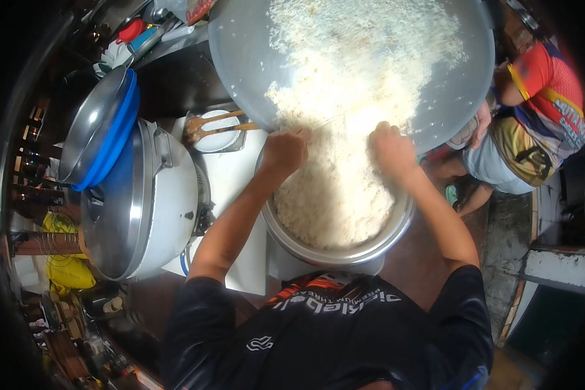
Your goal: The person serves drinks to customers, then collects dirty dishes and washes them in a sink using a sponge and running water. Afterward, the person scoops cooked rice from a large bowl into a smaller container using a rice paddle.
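A wide metal pan (243, 63) with loose cooked rice (360, 44) spread over it reaches over the far side of a round metal pot (399, 229). More rice (331, 209) fills the pot, and the rice looks continuous from one vessel to the other. My left hand (287, 151), fingers curled, is at the left of the pan's near edge. Opposite it, my right hand (392, 148) is bent over the rice with its fingertips down. A thin pale edge shows between the hands; glare hides what it belongs to, and whether either hand grips it.
Left stands a large lidded cooker (173, 190), with a metal strainer (95, 122) and blue basin (126, 131) on top. Wooden spatulas (219, 124) lie across a white container (217, 141). At right, another person (526, 122) has a hand (482, 124) near the pan's rim.
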`<state>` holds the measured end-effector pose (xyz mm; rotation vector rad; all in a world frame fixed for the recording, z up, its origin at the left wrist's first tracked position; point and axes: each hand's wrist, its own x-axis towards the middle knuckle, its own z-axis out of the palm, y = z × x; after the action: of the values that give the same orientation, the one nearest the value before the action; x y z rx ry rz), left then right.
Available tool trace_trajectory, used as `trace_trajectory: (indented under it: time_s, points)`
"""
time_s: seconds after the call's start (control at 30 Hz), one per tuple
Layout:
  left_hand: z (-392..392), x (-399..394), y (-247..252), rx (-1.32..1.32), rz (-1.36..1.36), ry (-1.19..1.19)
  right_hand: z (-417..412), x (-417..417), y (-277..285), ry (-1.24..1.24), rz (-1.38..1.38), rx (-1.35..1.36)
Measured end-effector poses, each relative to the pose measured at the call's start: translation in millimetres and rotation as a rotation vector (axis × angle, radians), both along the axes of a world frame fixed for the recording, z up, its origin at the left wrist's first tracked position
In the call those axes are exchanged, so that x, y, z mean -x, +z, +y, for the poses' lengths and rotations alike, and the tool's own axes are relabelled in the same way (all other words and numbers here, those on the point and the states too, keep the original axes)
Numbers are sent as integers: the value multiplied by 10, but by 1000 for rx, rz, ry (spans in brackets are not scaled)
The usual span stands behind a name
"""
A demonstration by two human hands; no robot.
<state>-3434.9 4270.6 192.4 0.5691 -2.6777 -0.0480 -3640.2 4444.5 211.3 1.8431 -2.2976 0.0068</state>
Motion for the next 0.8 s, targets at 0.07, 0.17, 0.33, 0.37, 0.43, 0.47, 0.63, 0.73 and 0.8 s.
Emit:
trace_trajectory:
  time_s: [0.07,0.17,0.33,0.37,0.43,0.47,0.63,0.73,0.8]
  points:
    - [100,-136,-118,-30,-42,13,81,-107,-68,28,11,-50]
    - [133,-254,-61,17,-68,-8,289,-234,-34,63,8,-72]
    - [-176,-180,847,375,-37,-4,513,-102,459,51,53,74]
    - [-377,-10,986,426,21,4,380,109,530,1,126,86]
    - [-825,384,1195,467,75,-1,84,582,733,-74,267,171]
    - [-994,550,1225,450,72,-18,41,905,696,-82,409,288]
    - [-1175,335,913,370,-26,-34,-46,1145,514,-158,250,65]
    - [-838,40,616,287,-94,12,227,896,309,-212,170,-43]
    - [-571,-135,453,241,-81,56,382,694,219,-224,107,-91]
